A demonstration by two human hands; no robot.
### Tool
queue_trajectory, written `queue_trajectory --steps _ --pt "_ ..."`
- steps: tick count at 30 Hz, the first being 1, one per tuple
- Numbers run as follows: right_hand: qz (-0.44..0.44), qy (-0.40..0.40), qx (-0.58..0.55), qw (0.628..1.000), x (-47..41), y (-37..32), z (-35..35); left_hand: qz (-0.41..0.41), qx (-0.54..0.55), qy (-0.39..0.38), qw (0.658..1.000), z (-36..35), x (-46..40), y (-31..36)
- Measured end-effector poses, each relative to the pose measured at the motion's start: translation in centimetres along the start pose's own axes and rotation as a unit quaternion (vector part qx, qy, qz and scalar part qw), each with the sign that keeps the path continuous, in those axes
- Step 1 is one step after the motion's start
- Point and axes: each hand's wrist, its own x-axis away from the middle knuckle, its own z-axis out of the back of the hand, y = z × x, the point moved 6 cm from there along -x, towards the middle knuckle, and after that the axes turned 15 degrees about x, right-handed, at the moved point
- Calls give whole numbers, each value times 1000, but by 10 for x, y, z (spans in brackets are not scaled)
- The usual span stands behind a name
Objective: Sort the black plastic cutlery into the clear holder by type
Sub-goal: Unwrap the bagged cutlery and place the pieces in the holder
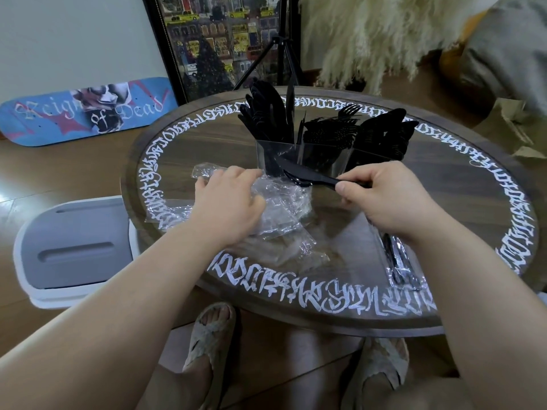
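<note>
- Round dark wooden table, ringed with white lettering, sits under both my arms.
- My right hand pinches a bundle of black cutlery by the handles, a knife blade on top.
- My left hand grips crumpled clear wrappers.
- Just beyond the blade stands the clear holder, its compartments packed with black pieces.
- Under my right wrist lies a wrapped cutlery packet.
</note>
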Motion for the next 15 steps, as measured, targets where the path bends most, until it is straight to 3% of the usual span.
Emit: queue_trajectory --steps 7,15 --pt "-3 12 -29 999 0 -4 -1 -70 113 76 988 10 2 21" --pt "10 -41 -101 994 2 -6 -15 -3 391 66 918 4 5 39"
